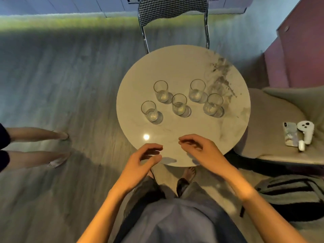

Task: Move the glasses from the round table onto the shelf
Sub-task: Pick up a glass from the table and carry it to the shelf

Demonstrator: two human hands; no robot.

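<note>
Several clear empty glasses stand upright on the round marble table (175, 67). One glass (149, 111) is nearest on the left, another glass (179, 104) sits in the middle, and a third glass (213, 104) is on the right; two more stand behind them. My left hand (142, 162) hovers at the table's near edge with fingers curled apart, holding nothing. My right hand (199, 151) is beside it over the near rim, fingers loosely bent and empty. Both hands are well short of the glasses. No shelf is in view.
A chair with a houndstooth back (173, 9) stands behind the table. A grey cushioned seat (273, 130) on the right holds a phone (290, 134) and a white controller (306, 132). Another person's bare legs (38, 146) stand on the wooden floor at left. A striped bag (289, 195) lies lower right.
</note>
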